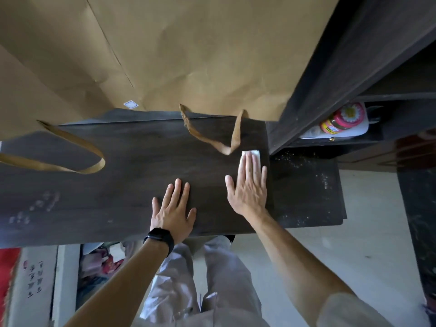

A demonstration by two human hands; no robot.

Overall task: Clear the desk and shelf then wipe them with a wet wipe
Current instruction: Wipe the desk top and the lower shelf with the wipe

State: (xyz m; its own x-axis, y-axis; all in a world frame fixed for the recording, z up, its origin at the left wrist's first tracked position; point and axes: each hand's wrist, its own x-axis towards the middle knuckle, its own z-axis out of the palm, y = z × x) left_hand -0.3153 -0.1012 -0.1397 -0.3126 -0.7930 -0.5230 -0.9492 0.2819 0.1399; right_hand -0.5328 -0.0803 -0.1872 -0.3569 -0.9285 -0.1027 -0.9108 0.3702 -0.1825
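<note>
Dark wood desk (118, 161): the right hand (247, 187) presses a white wet wipe (253, 154) flat near the shelf unit (335, 67) — fingers straight — while the left hand (173, 208) rests splayed beside it.

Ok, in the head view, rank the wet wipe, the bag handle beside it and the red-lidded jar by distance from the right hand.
1. Wet wipe: touching, under the fingertips of the right hand.
2. Bag handle: hanging just left of those fingertips.
3. Red-lidded jar: farther right, inside the shelf.
</note>
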